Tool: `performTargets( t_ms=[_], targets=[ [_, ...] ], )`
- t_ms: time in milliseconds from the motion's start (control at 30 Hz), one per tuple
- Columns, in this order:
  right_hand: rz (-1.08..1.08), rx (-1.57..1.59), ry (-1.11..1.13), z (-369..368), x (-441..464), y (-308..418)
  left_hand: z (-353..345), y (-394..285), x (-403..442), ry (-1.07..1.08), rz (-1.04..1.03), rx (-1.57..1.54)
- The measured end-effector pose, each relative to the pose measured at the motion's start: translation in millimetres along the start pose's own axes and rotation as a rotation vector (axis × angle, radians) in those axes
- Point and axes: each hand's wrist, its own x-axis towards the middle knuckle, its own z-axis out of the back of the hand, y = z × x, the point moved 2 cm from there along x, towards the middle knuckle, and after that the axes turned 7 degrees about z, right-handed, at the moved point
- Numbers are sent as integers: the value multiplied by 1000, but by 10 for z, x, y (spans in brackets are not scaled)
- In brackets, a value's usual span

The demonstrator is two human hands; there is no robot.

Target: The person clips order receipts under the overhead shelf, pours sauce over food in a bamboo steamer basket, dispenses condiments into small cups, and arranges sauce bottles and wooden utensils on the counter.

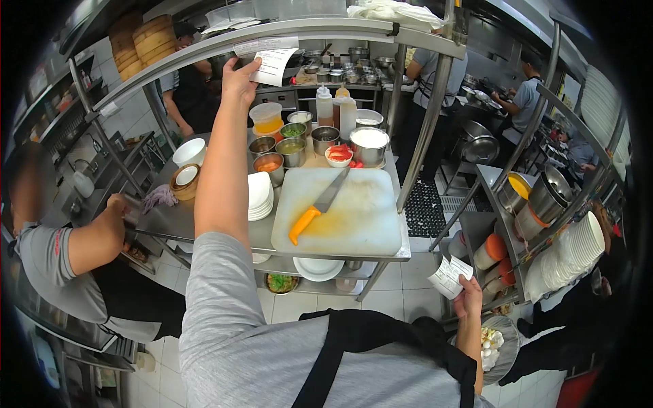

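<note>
My left hand is raised to the overhead metal rail, its fingers closed on a printed order ticket. Low on the right, my right hand pinches a second printed ticket, which curls at its edges. Between the two hands lies a white cutting board with yellow stains. A knife with an orange handle rests on it, blade pointing away from me. Left of the board is a stack of white plates.
Behind the board stand metal tubs, squeeze bottles and a small bowl of red slices. A person is close on my left; others work farther back. A shelf with pots and stacked bowls is at right, above a bin.
</note>
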Motion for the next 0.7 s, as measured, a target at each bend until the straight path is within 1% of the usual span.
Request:
performTargets(
  t_ms=[100, 200, 267, 367, 467, 500, 600, 700],
  targets=[
    [2, 2, -1, 3, -12, -2, -64, 35, -295, -47, -104, -41],
    [-4, 8, -10, -6, -25, -34, -100, 318, -466, 115, -390, -52],
    [-3, 11, -7, -34, -40, -39, -397, 350, -684, 208, -493, -110],
    [2, 8, 10, -112, -72, 20, -692, 305, -640, 113, -529, -154],
    [7, 12, -20, -136, -129, 76, -590, 388, -274, -74, -466, -156],
    [9, 5, -42, -97, -149, 72, -567, 365, -278, -90, -465, -151],
    [24, -11, -80, 0, -187, 67, -502, 310, -323, -101, -477, -12],
    [27, -19, -84, -5, -211, 94, -470, 312, -411, -166, -610, 122]
  ],
)
